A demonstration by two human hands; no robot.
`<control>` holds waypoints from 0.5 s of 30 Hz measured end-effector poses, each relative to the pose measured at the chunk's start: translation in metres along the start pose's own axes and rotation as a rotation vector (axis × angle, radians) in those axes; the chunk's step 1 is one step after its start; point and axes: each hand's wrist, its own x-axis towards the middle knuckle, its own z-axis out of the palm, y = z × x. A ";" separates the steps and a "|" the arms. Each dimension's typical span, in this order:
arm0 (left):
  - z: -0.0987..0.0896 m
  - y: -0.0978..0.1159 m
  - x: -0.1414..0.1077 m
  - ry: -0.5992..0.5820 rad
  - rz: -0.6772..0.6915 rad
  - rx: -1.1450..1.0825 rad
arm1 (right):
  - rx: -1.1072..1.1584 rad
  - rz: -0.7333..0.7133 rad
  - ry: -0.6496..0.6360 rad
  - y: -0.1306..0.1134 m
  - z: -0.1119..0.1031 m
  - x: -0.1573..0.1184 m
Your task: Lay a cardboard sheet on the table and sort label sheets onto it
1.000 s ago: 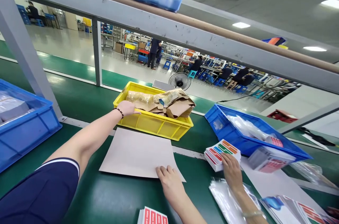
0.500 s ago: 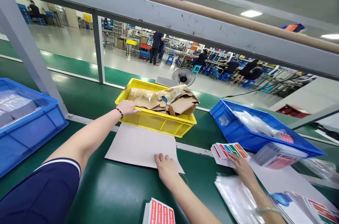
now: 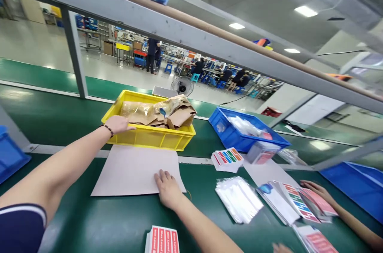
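My left hand grips the near left rim of a yellow bin. Crumpled brown paper packets with clear plastic fill the bin. In front of it, a plain whitish sheet lies flat on the green bench. My right hand rests on the sheet's near right part, its fingers stretched out and holding nothing. A thin yellowish loop shows beside the wrist. Nearer to me stands a stack of red-and-white printed cards, cut off by the bottom edge.
A co-worker's hand touches red cards at the right; another blurred hand shows at the bottom. Clear plastic bags, striped cards and a blue bin stand right of me. A shelf beam crosses overhead.
My view has turned right, so things sit further left. Both my hands keep their places on the bin and sheet. A co-worker's hand has left the striped cards.
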 end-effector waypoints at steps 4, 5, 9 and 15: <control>-0.001 -0.007 -0.007 -0.002 -0.017 -0.017 | 0.350 -0.098 -0.124 0.015 -0.017 -0.002; -0.001 -0.010 -0.010 -0.008 -0.029 -0.036 | 0.433 -0.081 -0.085 0.021 -0.024 0.000; 0.001 -0.022 -0.021 -0.013 -0.073 -0.072 | 0.717 0.264 0.580 0.059 -0.059 0.022; 0.007 -0.030 -0.018 -0.013 -0.057 0.015 | 1.121 0.577 0.855 0.138 -0.089 0.070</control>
